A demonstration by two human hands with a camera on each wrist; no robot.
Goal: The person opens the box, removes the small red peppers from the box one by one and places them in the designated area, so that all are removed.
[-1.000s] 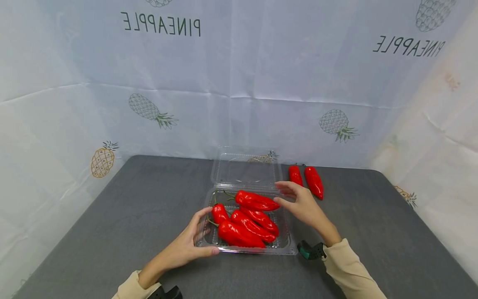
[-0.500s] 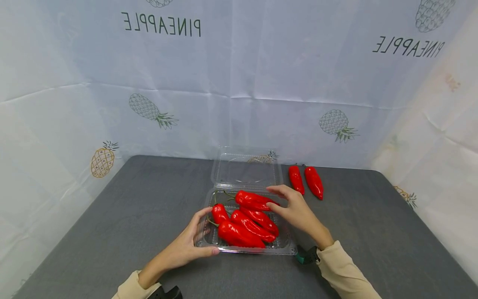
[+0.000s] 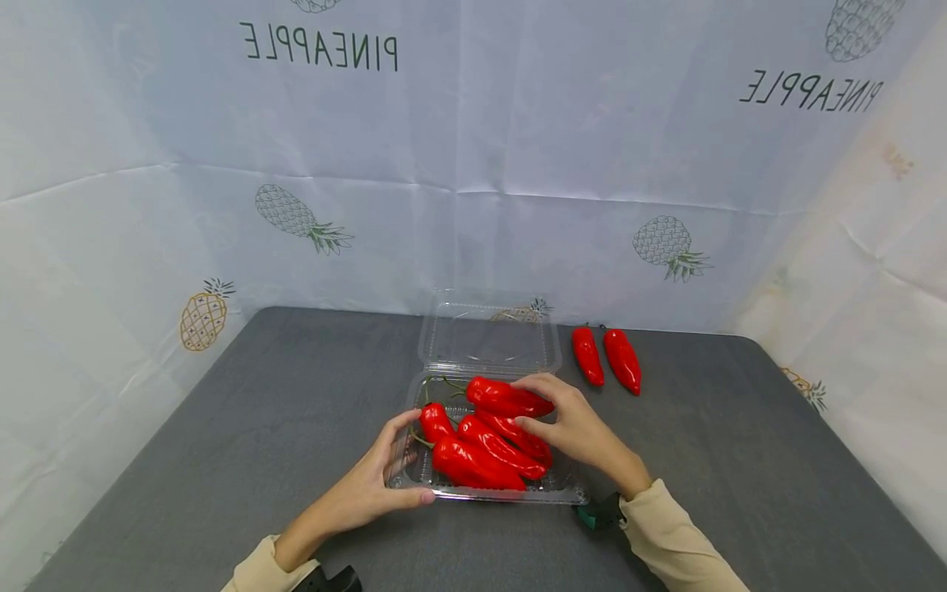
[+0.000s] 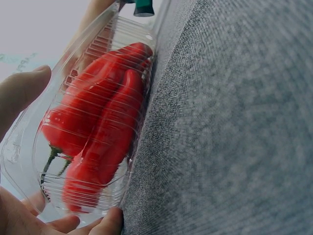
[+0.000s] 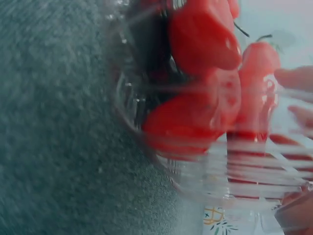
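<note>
A clear plastic clamshell container (image 3: 510,496) stands near the middle of the grey table, its lid folded back. Inside lie several glossy red peppers with thin green stems. My left hand (image 3: 366,485) holds the container's near left corner, thumb at the front edge and fingers along the left side; the left wrist view shows its fingertips at the clear wall (image 4: 46,191). Over the rearmost pepper (image 3: 496,397) hovers my right hand (image 3: 573,426), thumb and fingers spread about its tip. In the right wrist view the fingers (image 5: 298,78) are beside that pepper; contact is unclear.
Two more red peppers, one on the left (image 3: 588,358) and one on the right (image 3: 622,362), lie behind the right hand. The see-through lid (image 3: 481,341) leans back toward a white curtain (image 3: 473,247) printed with pineapples. Grey table (image 3: 296,395) surrounds the container.
My right hand has moved left and slightly nearer over the rearmost pepper, uncovering the loose pepper behind it. My left hand and the container have stayed in place.
</note>
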